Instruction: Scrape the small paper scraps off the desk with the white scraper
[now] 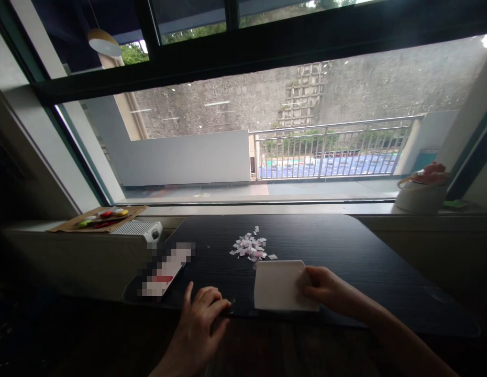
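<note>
My right hand (320, 285) grips the right side of a flat, whitish rectangular tray-like piece (277, 285) with rounded upper corners and a thin raised rim. This piece is at the near edge of a dark table (325, 241). Just beyond its upper left corner lies a loose heap of small pale pink and white paper scraps (249, 247). To the left, my left hand (206, 314) hovers over the table's front edge, fingers apart and slightly bent, with nothing seen in it. Whether it touches the tabletop I cannot tell.
A blurred-out white and red item (167, 272) lies at the table's left. On the ledge beyond is a brown board (98, 220) with colourful pieces, above a white heater (141, 229). A white pot-like container (420, 193) stands at the right of the window sill.
</note>
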Tool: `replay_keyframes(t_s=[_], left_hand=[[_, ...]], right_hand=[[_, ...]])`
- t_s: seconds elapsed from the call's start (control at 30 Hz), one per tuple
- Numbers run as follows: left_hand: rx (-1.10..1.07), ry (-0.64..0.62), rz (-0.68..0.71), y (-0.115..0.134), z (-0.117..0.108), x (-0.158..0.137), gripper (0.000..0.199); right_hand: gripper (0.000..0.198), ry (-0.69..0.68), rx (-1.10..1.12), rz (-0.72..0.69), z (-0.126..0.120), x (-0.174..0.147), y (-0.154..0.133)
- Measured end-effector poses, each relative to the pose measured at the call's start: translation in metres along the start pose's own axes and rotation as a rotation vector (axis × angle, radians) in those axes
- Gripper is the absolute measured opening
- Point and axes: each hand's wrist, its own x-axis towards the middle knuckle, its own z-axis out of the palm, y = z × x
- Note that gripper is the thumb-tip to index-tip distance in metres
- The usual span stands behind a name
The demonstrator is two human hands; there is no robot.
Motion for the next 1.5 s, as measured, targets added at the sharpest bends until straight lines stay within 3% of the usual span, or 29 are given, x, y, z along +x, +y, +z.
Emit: replay_keyframes(t_s=[0.13, 0.33, 0.5, 0.7, 0.83, 0.97, 1.07, 1.17, 1.27, 1.4, 1.5], left_hand=[[-0.003, 0.004, 0.002, -0.002, 0.001, -0.001, 0.030], [0.005, 0.025, 0.030, -0.004, 0.002, -0.002, 0.030], [0.008, 0.025, 0.028, -0.006, 0.004, -0.002, 0.031], [0.000, -0.009, 0.014, -0.003, 0.000, 0.000, 0.031], [0.017, 0.031, 0.036, -0.005, -0.003, 0.003, 0.024], [0.055, 0.149, -0.004, -0.008, -0.002, 0.014, 0.031], [0.045, 0.139, 0.002, -0.006, 0.001, 0.026, 0.037], [0.019, 0.029, 0.014, -0.002, 0.004, 0.036, 0.037], [-0.009, -0.056, -0.004, 0.000, 0.006, 0.042, 0.032], [-0.018, -0.017, -0.049, -0.006, 0.008, 0.048, 0.025], [-0.009, 0.032, -0.063, -0.013, 0.012, 0.052, 0.023]], right_hand=[[0.018, -0.081, 0.016, -0.003, -0.004, 0.002, -0.003], [0.021, -0.061, 0.011, 0.040, -0.004, 0.009, -0.010], [0.020, -0.123, 0.034, 0.025, 0.003, 0.013, -0.017], [0.019, -0.067, 0.035, -0.034, 0.004, 0.013, -0.014], [0.015, -0.069, 0.025, -0.038, -0.017, 0.011, -0.006], [0.028, 0.171, 0.026, -0.069, -0.048, 0.024, 0.010], [0.034, 0.253, 0.029, -0.081, -0.056, 0.039, 0.022], [0.031, 0.250, 0.040, -0.077, -0.053, 0.045, 0.028], [0.021, 0.192, 0.037, -0.036, -0.059, 0.032, 0.027], [0.016, 0.073, 0.044, 0.047, -0.080, 0.003, 0.021], [0.019, 0.103, 0.059, 0.062, -0.088, -0.005, 0.019]])
